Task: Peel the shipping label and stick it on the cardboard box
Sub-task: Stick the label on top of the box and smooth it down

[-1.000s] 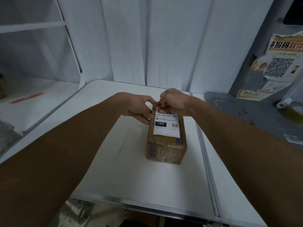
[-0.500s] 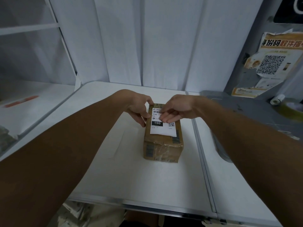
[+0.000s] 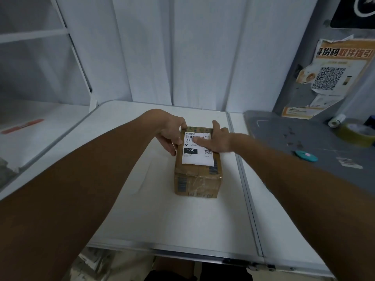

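Note:
A small brown cardboard box (image 3: 197,179) wrapped in clear tape stands on the white table (image 3: 142,209). A white shipping label (image 3: 195,157) with a barcode, a black "150" block and a QR code lies flat on the box's top. My left hand (image 3: 170,132) grips the box's far left edge, thumb on the label's corner. My right hand (image 3: 217,138) lies flat with spread fingers on the label's upper right part, thumb pressing near the barcode.
A grey surface (image 3: 304,142) lies to the right with a teal round object (image 3: 306,155), a roll of tape (image 3: 357,132) and a small white roll (image 3: 336,121). Posters with a QR code (image 3: 332,76) hang above. A red marker (image 3: 22,126) rests on the left shelf.
My right hand has gone from pinching the label's top edge to lying flat and sliding right across it. The label now lies flat on the box. My left hand keeps hold of the box.

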